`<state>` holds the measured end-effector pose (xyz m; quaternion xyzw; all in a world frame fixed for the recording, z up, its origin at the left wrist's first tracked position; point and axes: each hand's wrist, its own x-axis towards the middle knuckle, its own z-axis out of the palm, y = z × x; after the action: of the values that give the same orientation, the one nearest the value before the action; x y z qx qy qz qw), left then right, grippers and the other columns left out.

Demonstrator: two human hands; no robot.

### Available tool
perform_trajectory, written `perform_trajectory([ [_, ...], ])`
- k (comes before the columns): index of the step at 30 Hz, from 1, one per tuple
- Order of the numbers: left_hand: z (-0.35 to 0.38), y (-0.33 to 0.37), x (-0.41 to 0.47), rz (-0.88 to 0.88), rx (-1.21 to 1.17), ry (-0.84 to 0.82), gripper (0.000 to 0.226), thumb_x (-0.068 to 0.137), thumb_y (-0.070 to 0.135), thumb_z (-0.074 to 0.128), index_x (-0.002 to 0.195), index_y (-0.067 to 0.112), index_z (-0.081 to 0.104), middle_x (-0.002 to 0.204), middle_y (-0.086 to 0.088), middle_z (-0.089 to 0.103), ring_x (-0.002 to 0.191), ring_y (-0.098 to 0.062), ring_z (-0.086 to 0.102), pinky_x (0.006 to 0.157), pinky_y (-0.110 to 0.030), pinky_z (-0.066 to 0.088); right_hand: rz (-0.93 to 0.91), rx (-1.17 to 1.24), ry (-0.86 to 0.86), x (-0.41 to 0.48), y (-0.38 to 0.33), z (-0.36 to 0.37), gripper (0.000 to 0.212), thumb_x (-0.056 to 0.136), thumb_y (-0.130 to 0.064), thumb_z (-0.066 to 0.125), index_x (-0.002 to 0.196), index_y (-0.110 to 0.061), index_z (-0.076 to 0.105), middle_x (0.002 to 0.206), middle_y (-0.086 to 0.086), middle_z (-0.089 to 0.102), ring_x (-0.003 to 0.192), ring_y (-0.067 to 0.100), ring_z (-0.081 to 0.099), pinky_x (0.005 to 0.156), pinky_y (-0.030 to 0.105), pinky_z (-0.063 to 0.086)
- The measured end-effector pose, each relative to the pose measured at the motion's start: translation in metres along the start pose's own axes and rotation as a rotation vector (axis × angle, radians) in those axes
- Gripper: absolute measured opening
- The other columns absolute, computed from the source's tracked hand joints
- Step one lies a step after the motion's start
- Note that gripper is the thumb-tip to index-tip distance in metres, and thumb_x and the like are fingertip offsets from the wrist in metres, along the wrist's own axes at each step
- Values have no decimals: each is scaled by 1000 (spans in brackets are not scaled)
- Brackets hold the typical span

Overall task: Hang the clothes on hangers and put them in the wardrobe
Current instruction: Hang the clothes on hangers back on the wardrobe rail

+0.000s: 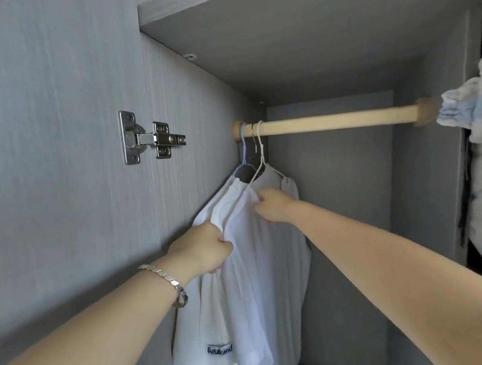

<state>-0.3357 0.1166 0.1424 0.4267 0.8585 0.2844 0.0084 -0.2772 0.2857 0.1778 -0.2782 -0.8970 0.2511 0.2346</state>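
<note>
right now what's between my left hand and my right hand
Only the white shirt: its shoulder fabric runs from the left hand to the right hand, both gripping it, seen in the head view.

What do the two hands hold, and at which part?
Both hold hanging white clothes: the left hand pinches a shoulder fold, the right hand grips fabric near the collar.
</note>
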Motion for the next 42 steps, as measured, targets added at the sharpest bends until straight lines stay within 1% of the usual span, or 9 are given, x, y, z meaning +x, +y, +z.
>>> perform_trajectory([
  [4,12,5,-21,45,123,-181,24,90,22,46,75,9,60,86,-9,73,74,-24,68,70,-26,50,20,-40,27,-66,7,3,34,95,-21,43,126,-6,43,105,8,58,89,23,56,73,27,41],
  [6,24,10,-37,115,150,-235,22,91,20,45,74,10,56,84,-7,72,67,-22,63,62,-23,45,65,-94,11,-109,13,6,18,95,-16,42,105,-8,55,99,10,59,94,26,60,75,28,45],
  [8,39,15,-53,171,164,-303,21,92,18,43,76,9,53,79,-7,69,61,-20,60,54,-20,41,148,-101,-45,-156,17,9,10,93,-12,46,90,-11,56,80,5,59,72,20,59,65,26,48],
  [12,86,23,-109,335,211,-464,30,89,17,43,62,9,54,73,-7,69,58,-20,59,63,-25,47,417,-85,-107,-273,40,16,7,92,-12,51,90,-12,57,66,-2,58,55,9,54,56,20,45],
  [18,153,67,-250,674,258,-687,20,88,21,44,70,15,53,88,-8,74,67,-20,60,67,-24,45,867,-95,-137,-480,77,25,25,96,-8,37,104,1,58,69,-2,55,62,18,56,51,16,39],
  [23,196,111,-406,1011,293,-811,18,86,24,44,71,17,50,93,-1,66,94,-24,64,78,-27,45,1226,-125,42,-685,73,37,34,92,-11,37,105,2,66,96,12,71,75,21,61,56,20,44],
  [28,213,125,-592,1349,313,-956,18,87,25,44,71,18,50,80,0,57,82,-23,53,67,-25,35,1537,-46,237,-895,5,71,14,91,-13,46,91,-12,60,82,5,65,58,11,55,63,18,47],
  [33,210,106,-783,1610,255,-1150,13,89,24,43,89,20,55,100,-3,67,92,-23,62,71,-26,43,1875,37,366,-1084,-105,146,18,86,-10,44,75,-12,58,68,4,57,65,21,54,61,24,44],
  [42,170,27,-1046,2086,227,-1397,16,92,24,42,94,19,57,95,-1,64,84,-21,62,61,-28,44,2386,401,704,-1280,-292,316,26,90,-11,42,91,-1,65,82,10,55,74,21,50,57,24,38],
])
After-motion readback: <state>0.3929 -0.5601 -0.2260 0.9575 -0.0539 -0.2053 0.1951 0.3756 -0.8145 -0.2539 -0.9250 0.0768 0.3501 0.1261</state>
